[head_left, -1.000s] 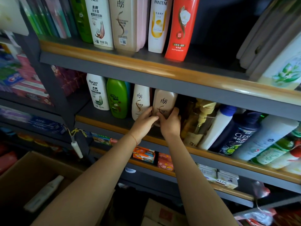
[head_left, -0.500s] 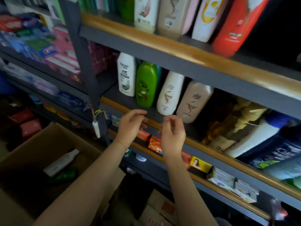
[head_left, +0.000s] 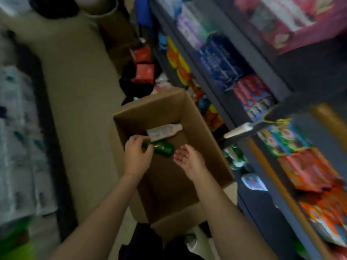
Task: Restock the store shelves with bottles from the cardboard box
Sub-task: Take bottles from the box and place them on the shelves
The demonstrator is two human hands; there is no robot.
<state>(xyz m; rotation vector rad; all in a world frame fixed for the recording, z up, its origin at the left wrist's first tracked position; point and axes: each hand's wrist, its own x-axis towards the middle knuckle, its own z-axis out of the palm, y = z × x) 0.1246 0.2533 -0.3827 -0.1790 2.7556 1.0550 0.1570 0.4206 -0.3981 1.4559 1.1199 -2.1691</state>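
Observation:
The open cardboard box [head_left: 203, 132] stands on the floor below me. Two bottles lie at its far end: a white bottle [head_left: 164, 130] and, in front of it, a dark green bottle [head_left: 163, 148]. My left hand [head_left: 138, 153] is down in the box, fingers and thumb curled round the green bottle's left end. My right hand [head_left: 187, 160] hovers just right of that bottle, palm up with fingers relaxed, holding nothing. The frame is blurred by motion.
Grey store shelves [head_left: 221, 102] with wooden edging run along the right, packed with coloured boxes and packets. A white tag [head_left: 238, 130] hangs from a shelf post over the box's right rim. Red packs [head_left: 143, 71] lie on the floor beyond the box. Pale stacked goods line the left.
The view swung down from the shampoo shelf to the box. Both hands left the shelf and dropped into the box, and the left hand took hold of the green bottle.

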